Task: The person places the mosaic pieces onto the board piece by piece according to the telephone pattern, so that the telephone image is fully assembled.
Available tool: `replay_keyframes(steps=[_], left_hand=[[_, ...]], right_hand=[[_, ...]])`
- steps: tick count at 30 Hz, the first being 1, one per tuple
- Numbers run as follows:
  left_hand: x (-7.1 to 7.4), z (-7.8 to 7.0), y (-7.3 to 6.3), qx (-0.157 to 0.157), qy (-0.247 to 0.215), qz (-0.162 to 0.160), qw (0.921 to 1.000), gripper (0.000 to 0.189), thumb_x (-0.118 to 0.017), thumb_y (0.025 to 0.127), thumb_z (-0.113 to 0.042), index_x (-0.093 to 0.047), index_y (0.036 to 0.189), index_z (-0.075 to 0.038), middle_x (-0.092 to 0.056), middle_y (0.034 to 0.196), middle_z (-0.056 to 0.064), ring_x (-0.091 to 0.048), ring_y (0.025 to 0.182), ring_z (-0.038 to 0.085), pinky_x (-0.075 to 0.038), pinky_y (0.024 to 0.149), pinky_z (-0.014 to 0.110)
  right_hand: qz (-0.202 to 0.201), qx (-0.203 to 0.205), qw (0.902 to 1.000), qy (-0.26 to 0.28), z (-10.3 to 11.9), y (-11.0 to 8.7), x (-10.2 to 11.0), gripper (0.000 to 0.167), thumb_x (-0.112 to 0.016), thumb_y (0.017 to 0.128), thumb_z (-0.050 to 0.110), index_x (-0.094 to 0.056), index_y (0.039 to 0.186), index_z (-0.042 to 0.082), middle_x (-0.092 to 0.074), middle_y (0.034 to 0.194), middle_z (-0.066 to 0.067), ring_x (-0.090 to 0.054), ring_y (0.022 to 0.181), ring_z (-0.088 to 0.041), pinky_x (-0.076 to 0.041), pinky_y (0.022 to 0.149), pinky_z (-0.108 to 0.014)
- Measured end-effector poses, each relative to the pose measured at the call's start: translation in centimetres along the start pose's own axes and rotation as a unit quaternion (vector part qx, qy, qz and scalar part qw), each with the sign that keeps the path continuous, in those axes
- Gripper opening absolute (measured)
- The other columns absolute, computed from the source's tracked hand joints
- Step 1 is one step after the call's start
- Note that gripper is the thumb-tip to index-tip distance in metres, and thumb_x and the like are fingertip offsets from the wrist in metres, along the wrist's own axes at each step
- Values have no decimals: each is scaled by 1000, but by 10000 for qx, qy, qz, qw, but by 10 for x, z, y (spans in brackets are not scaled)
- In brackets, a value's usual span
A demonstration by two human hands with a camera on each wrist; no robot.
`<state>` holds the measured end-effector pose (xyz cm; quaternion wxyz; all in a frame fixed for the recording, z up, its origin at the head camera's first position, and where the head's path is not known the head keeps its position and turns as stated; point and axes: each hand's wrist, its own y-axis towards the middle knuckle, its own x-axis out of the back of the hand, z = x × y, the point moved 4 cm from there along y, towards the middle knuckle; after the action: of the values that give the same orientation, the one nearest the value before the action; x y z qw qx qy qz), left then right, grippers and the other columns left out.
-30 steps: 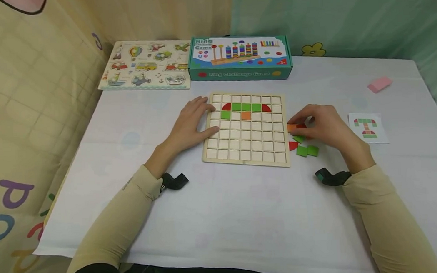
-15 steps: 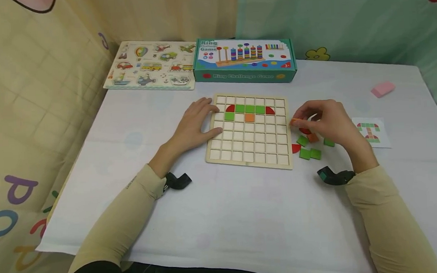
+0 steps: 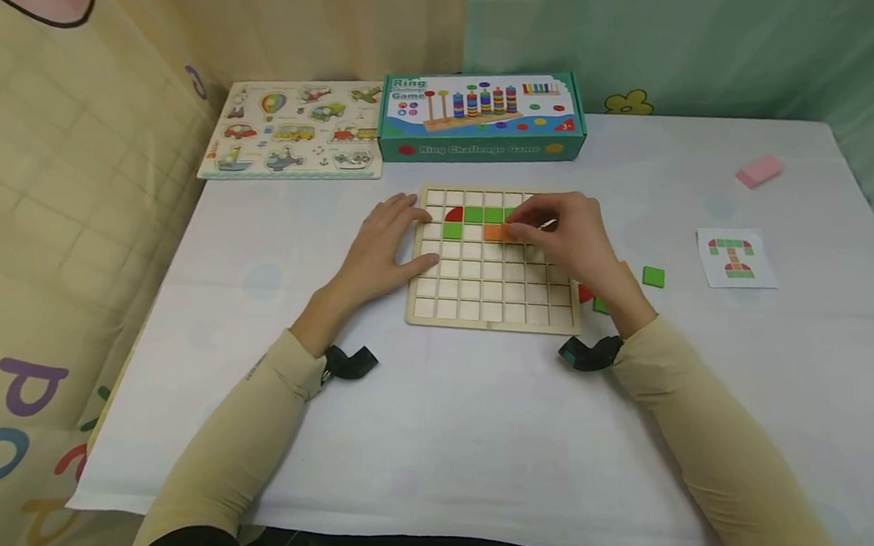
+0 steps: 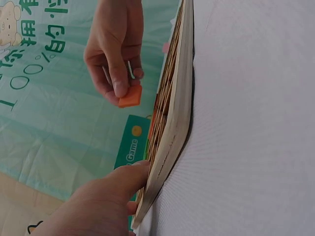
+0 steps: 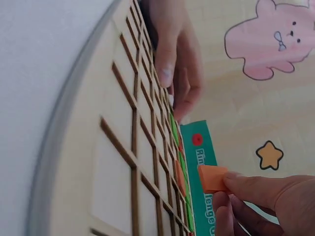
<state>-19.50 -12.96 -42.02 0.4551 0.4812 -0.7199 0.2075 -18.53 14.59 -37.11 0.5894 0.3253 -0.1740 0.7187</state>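
A wooden grid board (image 3: 493,326) lies on the white table. Red quarter-round, green square (image 3: 473,215) and orange square tiles sit in its upper rows. My left hand (image 3: 375,247) rests on the board's left edge, thumb and fingers spread along it. Over the upper part of the board, my right hand (image 3: 573,231) pinches an orange square tile (image 5: 211,178) between thumb and fingers. From the wrist views, this tile is raised off the grid. Part of the board's right side is hidden behind the right hand.
Loose tiles, among them a green square (image 3: 653,276), lie right of the board, partly under my right forearm. A printed pattern card (image 3: 737,258) and a pink block (image 3: 759,171) are farther right. Behind stand a picture puzzle (image 3: 293,131) and a green Ring Challenge Game box (image 3: 482,149).
My right hand has moved left from the loose tiles to above the board, carrying the orange tile. My left hand stays on the board's edge.
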Motion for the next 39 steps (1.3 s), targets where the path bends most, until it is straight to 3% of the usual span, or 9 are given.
replay_keyframes(steps=[7, 14, 27, 31, 35, 39], left_hand=[[2, 1, -3, -22, -73, -52, 10000, 56, -73, 96, -48, -57, 138, -14, -38, 168, 13, -21, 162, 29, -8, 135, 47], [3, 1, -1, 26, 37, 28, 10000, 58, -72, 96, -49, -56, 138, -14, -37, 169, 13, -20, 163, 28, -7, 135, 45], [-1, 1, 1, 0, -7, -15, 10000, 56, -72, 96, -48, -57, 138, -14, -37, 169, 12, -21, 162, 28, -8, 135, 44], [-2, 1, 1, -43, -33, -28, 10000, 57, -72, 96, -48, -57, 138, -13, -37, 169, 13, -21, 162, 28, -8, 135, 45], [-1, 0, 1, -48, -31, -48, 10000, 56, -72, 96, -48, -57, 138, -13, -37, 169, 13, -21, 162, 29, -8, 135, 45], [1, 0, 1, -24, 10, -14, 10000, 56, -72, 96, -48, -57, 138, -14, -37, 168, 13, -21, 162, 29, -8, 135, 45]], right_hand=[[-4, -75, 10000, 42, 3, -1, -20, 18, -79, 96, 22, -83, 109, 10, -80, 107, -8, -75, 91, -22, -58, 79, -26], [-160, 381, 9991, -14, 4, -3, -27, 12, -81, 94, 17, -84, 102, 9, -79, 104, -8, -75, 92, -23, -64, 82, -37], [94, 661, 9973, -296, 6, -6, -29, 8, -85, 89, 8, -82, 95, 4, -78, 93, -10, -75, 86, -23, -65, 82, -40], [333, 498, 9978, -288, 6, -6, -19, 9, -83, 91, 9, -81, 98, 4, -79, 95, -11, -76, 88, -26, -65, 85, -44], [449, 196, 9981, -385, 1, -1, 6, 12, -80, 94, 12, -80, 104, 5, -79, 101, -11, -75, 94, -25, -65, 88, -44], [507, -66, 9970, -580, -12, 1, 38, 18, -78, 96, 19, -80, 110, 7, -78, 107, -12, -74, 98, -25, -60, 83, -18]])
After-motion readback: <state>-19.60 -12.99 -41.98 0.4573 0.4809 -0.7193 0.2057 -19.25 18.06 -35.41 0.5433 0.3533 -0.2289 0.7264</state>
